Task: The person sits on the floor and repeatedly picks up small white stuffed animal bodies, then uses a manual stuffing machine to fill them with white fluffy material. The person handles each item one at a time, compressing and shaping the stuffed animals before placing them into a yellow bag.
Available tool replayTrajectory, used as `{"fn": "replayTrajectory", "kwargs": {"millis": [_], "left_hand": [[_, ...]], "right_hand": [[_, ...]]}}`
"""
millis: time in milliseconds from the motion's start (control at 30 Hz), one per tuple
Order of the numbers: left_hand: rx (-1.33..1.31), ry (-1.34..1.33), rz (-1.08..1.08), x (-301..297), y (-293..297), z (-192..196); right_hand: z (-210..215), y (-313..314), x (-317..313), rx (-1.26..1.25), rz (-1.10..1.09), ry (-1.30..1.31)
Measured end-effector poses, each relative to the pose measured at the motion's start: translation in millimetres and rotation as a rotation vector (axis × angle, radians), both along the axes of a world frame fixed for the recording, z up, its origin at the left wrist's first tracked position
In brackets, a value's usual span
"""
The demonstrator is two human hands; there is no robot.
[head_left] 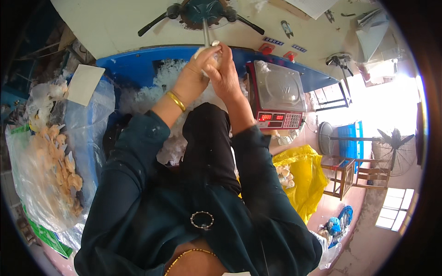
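Note:
Both my hands are closed around a small cream plush piece [213, 60], held at the end of a thin metal tube [206, 32]. My left hand [192, 76] grips it from the left and my right hand [225, 76] from the right, with the thumb pressed on its front. Fingers cover most of the piece. The tube comes out of a dark round fitting [202, 13] with a black-handled lever on either side, set in a cream machine panel [106, 20]. Below my hands, white fluffy stuffing [172, 76] lies loose in and around a blue tray [124, 62].
Right of my hands stands a red digital scale [278, 92]. A clear bag of tan plush pieces [60, 161] is at the left, with a cardboard sheet [86, 85] above it. A yellow bag [304, 179], a wooden stool [338, 177] and a fan [393, 152] stand to the right.

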State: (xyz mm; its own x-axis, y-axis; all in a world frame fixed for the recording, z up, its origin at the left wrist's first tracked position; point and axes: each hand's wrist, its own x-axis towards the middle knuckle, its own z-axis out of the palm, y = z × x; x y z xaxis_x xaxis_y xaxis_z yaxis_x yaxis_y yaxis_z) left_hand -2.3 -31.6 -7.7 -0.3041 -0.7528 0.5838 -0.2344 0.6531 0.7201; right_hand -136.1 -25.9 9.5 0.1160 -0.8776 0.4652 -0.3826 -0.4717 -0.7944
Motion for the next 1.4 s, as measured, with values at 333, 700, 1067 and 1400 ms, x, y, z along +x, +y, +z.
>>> {"fn": "replayTrajectory", "kwargs": {"millis": [333,700,1067,1400], "left_hand": [[0.246,0.023,-0.034,6,38,33],[0.347,0.116,-0.054,1,37,28],[0.590,0.012,-0.049,45,110,29],[0.463,-1.492,1.436,435,206,-128]], "right_hand": [[38,17,-2,0.430,0.072,-0.180],[27,24,2,0.156,0.005,-0.080],[-19,54,-89,0.147,-0.256,0.143],[-78,48,-289,0.584,-0.983,0.543]]}}
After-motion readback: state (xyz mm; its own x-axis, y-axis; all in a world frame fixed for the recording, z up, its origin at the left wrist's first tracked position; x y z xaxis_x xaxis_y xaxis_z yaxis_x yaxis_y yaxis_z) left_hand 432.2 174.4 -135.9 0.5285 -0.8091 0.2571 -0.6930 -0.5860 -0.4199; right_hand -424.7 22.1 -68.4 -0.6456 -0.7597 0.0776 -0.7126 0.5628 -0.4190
